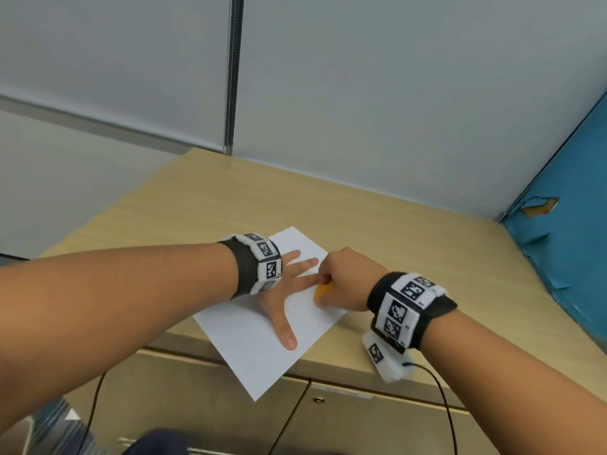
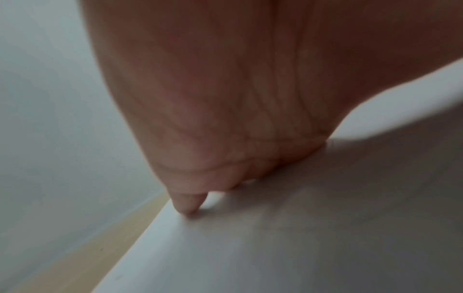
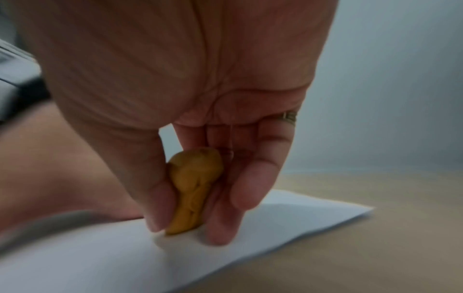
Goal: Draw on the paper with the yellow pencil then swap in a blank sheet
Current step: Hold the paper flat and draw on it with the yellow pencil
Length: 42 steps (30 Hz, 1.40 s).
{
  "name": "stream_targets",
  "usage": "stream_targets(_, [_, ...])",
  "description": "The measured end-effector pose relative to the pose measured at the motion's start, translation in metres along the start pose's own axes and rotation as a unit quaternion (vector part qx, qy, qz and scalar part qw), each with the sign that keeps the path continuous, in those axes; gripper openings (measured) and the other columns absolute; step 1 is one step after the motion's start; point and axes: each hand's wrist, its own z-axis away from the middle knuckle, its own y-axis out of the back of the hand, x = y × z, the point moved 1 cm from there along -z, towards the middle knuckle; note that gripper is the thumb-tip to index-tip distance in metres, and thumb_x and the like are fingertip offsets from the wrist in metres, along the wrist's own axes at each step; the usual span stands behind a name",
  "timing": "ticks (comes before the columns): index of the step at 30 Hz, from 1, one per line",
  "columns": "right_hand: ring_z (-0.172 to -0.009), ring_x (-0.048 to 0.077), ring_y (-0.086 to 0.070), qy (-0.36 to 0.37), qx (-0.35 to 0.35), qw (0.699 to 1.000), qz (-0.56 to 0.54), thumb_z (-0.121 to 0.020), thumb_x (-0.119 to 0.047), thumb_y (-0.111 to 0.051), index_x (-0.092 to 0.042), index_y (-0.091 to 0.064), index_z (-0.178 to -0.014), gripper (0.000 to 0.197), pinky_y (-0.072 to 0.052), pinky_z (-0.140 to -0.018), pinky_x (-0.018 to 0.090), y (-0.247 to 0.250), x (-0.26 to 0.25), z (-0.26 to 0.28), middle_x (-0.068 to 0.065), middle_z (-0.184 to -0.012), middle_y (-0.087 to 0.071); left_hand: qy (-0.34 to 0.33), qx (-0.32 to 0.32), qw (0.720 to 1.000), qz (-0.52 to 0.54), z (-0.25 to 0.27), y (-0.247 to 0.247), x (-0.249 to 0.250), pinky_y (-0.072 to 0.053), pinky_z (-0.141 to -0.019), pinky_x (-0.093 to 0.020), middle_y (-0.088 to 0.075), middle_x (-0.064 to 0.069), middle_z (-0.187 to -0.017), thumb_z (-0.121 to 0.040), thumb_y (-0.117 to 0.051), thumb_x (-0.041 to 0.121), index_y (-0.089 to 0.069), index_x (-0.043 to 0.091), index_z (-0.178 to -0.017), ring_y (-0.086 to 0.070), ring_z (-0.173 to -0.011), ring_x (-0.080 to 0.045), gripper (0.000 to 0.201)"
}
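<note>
A white sheet of paper [image 1: 249, 343] lies at an angle on the wooden desk [image 1: 410, 244], its near corner hanging over the front edge. My left hand [image 1: 289, 290] lies flat on the sheet with fingers spread, pressing it down; the left wrist view shows the palm [image 2: 225, 99] on the paper [image 2: 275, 247]. My right hand [image 1: 341, 280] pinches a short, stubby yellow pencil [image 1: 323, 290] between thumb and fingers. In the right wrist view the yellow pencil [image 3: 194, 190] stands with its lower end on the paper [image 3: 125, 257]. No drawn marks are visible.
Grey partition walls [image 1: 361, 93] close the desk's far side, and a blue panel [image 1: 565, 231] with torn patches stands to the right. Cabinet doors [image 1: 328, 418] sit below the desk's front edge. Black cables [image 1: 443, 405] hang from the wristbands.
</note>
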Motion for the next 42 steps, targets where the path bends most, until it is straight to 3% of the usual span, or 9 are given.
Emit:
stream_targets(4, [-0.076, 0.017, -0.061, 0.071, -0.036, 0.997, -0.013, -0.08, -0.038, -0.076, -0.019, -0.074, -0.09, 0.021, -0.057, -0.072, 0.036, -0.009, -0.018, 0.026, -0.004, -0.085, -0.068, 0.006, -0.013, 1.0, -0.015, -0.001, 0.002, 0.0, 0.006, -0.117, -0.065, 0.039, 0.003, -0.159, -0.048, -0.059, 0.094, 0.027, 0.046, -0.148, 0.031, -0.147, -0.032, 0.14])
stream_targets(9, [-0.073, 0.025, -0.066, -0.036, 0.001, 0.999, -0.03, -0.08, -0.035, -0.074, -0.012, -0.069, -0.076, 0.023, -0.054, -0.061, 0.033, 0.008, 0.013, 0.002, 0.004, -0.078, -0.069, 0.021, -0.001, 1.0, 0.002, -0.006, -0.006, -0.001, 0.008, -0.114, -0.068, 0.038, 0.009, -0.158, -0.027, -0.048, 0.101, 0.032, 0.05, -0.145, 0.031, -0.148, -0.028, 0.151])
stream_targets(11, [-0.067, 0.025, -0.061, -0.041, 0.02, 0.999, -0.025, -0.081, -0.03, -0.07, -0.011, -0.065, -0.073, 0.022, -0.048, -0.055, 0.03, 0.007, 0.009, 0.003, 0.005, -0.073, -0.063, 0.022, -0.001, 1.0, 0.004, -0.006, -0.006, 0.0, 0.01, -0.115, -0.067, 0.038, 0.009, -0.159, -0.03, -0.051, 0.1, 0.03, 0.049, -0.147, 0.032, -0.147, -0.028, 0.151])
stream_targets(16, [-0.076, 0.021, -0.067, 0.072, -0.038, 0.997, -0.007, -0.079, -0.036, -0.073, -0.012, -0.076, -0.086, 0.025, -0.059, -0.068, 0.036, -0.011, -0.027, 0.031, 0.004, -0.083, -0.073, 0.01, -0.013, 1.0, -0.014, -0.006, -0.001, -0.002, 0.009, -0.116, -0.066, 0.041, 0.002, -0.157, -0.042, -0.058, 0.097, 0.025, 0.048, -0.148, 0.034, -0.146, -0.033, 0.144])
stream_targets(22, [-0.069, 0.023, -0.063, -0.046, 0.027, 0.998, -0.023, -0.082, -0.031, -0.068, -0.013, -0.064, -0.076, 0.019, -0.047, -0.053, 0.029, 0.004, 0.009, 0.0, 0.003, -0.076, -0.064, 0.021, 0.001, 1.0, -0.006, -0.008, -0.009, -0.003, 0.007, -0.115, -0.067, 0.04, 0.01, -0.157, -0.027, -0.046, 0.104, 0.034, 0.051, -0.143, 0.033, -0.147, -0.026, 0.15])
stream_targets(28, [-0.077, 0.02, -0.068, 0.076, -0.048, 0.996, -0.022, -0.082, -0.038, -0.074, -0.011, -0.077, -0.09, 0.028, -0.06, -0.069, 0.036, -0.011, -0.037, 0.031, 0.004, -0.086, -0.074, 0.014, -0.013, 1.0, -0.015, -0.001, 0.001, 0.0, 0.007, -0.117, -0.065, 0.04, 0.003, -0.158, -0.051, -0.063, 0.093, 0.017, 0.044, -0.153, 0.034, -0.146, -0.029, 0.139])
stream_targets(33, [-0.066, 0.023, -0.062, -0.055, 0.018, 0.998, -0.03, -0.082, -0.028, -0.07, -0.009, -0.065, -0.074, 0.022, -0.047, -0.054, 0.029, 0.01, 0.006, -0.001, 0.006, -0.074, -0.066, 0.024, 0.008, 1.0, 0.001, -0.008, -0.01, -0.003, 0.008, -0.115, -0.067, 0.04, 0.012, -0.157, -0.025, -0.046, 0.104, 0.035, 0.053, -0.141, 0.033, -0.147, -0.023, 0.15])
stream_targets(38, [-0.074, 0.017, -0.065, 0.048, -0.046, 0.996, -0.055, -0.082, -0.03, -0.075, -0.009, -0.076, -0.091, 0.023, -0.056, -0.065, 0.032, -0.009, -0.031, 0.025, 0.004, -0.087, -0.073, 0.017, -0.008, 1.0, -0.02, -0.008, -0.005, -0.002, 0.005, -0.116, -0.068, 0.043, 0.006, -0.156, -0.041, -0.057, 0.099, 0.023, 0.048, -0.149, 0.035, -0.146, -0.028, 0.144])
stream_targets(42, [-0.068, 0.023, -0.063, -0.009, -0.045, 0.998, -0.032, -0.081, -0.033, -0.076, -0.005, -0.074, -0.083, 0.028, -0.055, -0.063, 0.034, 0.007, -0.009, 0.008, 0.009, -0.079, -0.073, 0.016, 0.013, 1.0, 0.005, -0.008, -0.009, -0.003, 0.009, -0.116, -0.066, 0.039, 0.009, -0.158, -0.029, -0.05, 0.104, 0.03, 0.052, -0.144, 0.033, -0.147, -0.026, 0.15])
